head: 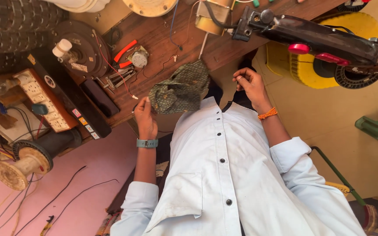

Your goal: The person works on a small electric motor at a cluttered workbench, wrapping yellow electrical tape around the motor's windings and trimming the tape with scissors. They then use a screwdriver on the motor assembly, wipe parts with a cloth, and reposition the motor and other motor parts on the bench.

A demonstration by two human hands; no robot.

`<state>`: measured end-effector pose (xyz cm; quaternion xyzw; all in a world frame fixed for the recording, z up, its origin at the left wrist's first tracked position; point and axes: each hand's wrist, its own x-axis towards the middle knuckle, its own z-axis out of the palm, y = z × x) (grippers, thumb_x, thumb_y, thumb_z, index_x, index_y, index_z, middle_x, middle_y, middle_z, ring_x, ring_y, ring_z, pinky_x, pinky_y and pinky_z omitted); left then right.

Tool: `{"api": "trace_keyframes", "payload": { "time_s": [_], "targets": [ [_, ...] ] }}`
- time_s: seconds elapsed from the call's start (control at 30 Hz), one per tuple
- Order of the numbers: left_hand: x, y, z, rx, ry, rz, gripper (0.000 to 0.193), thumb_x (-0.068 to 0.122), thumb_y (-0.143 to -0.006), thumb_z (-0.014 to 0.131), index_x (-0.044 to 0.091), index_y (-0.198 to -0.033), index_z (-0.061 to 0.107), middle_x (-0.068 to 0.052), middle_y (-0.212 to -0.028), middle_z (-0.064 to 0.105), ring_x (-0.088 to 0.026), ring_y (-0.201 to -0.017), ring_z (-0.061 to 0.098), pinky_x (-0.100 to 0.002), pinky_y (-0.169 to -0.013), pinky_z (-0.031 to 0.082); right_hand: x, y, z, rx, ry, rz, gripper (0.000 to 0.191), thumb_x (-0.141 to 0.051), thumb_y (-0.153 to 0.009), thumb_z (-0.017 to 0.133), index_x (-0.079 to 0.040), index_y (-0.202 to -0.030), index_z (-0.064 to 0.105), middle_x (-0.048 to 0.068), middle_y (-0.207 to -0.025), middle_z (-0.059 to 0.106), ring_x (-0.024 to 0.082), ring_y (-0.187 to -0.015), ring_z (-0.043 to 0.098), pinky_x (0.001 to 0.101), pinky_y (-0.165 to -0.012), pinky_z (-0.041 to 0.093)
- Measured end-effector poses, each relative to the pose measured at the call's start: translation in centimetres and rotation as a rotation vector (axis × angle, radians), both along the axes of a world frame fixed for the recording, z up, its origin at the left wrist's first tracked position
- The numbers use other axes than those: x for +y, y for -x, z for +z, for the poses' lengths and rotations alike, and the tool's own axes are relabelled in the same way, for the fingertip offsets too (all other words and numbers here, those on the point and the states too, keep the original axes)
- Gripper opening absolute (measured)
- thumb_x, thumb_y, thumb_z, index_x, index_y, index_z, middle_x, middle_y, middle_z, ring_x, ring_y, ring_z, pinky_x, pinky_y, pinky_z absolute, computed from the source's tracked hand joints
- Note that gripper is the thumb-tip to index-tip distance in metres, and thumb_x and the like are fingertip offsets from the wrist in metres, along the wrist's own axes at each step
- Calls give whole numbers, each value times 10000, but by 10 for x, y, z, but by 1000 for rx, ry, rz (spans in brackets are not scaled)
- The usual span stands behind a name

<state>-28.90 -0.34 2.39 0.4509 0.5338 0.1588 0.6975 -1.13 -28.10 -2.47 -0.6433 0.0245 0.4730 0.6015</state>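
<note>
— Fingers of the left hand (145,118) pinch the green cloth's (181,89) lower left edge; its bulk lies up and right over the tabletop (162,37).

— And the right hand (251,85)?

— Further right, apart, fingertips pinched together, seemingly empty.

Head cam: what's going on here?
A person in a white shirt sits at a cluttered wooden bench. The left hand holds a crumpled green cloth at the bench edge. The right hand is raised beside it, fingers pinched; whether it grips anything is too small to tell. Motor parts, red-handled pliers and a socket board lie on the bench.
</note>
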Motion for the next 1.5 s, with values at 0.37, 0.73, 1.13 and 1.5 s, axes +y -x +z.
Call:
{"api": "trace_keyframes", "payload": {
  "time_s": [0.37,0.73,1.13,1.5],
  "targets": [
    [-6,6,50,-105,-128,37,169,203,-1046,639,70,-1130,700,28,-999,702,-57,-861,632,-232,-766,528,39,-12,34,-699,98,183,109,-72,-1021,638,-25,-1093,705,87,-990,729,172,-865,681,324,-769,537],
    [-34,-28,39,116,-166,62,179,222,-1012,661,61,-1062,723,29,-840,671,-57,-700,585,-229,-646,499,104,-26,12,-1383,288,339,141,-145,-950,751,-60,-978,643,128,-1053,677,348,-862,682,451,-686,533],
    [-31,-27,19,-33,-144,168,178,206,-1032,642,52,-1063,726,29,-871,683,-55,-724,577,-235,-659,498,85,-35,71,-583,259,472,118,-88,-889,734,-47,-997,754,118,-847,762,276,-777,718,334,-683,545],
    [-45,-38,27,-76,-200,173,188,189,-1026,652,29,-1097,722,27,-883,674,-50,-751,575,-229,-681,497,265,-26,67,-1488,278,700,68,-49,-932,599,-87,-974,636,138,-956,664,394,-841,670,511,-662,511]
  ]
}}
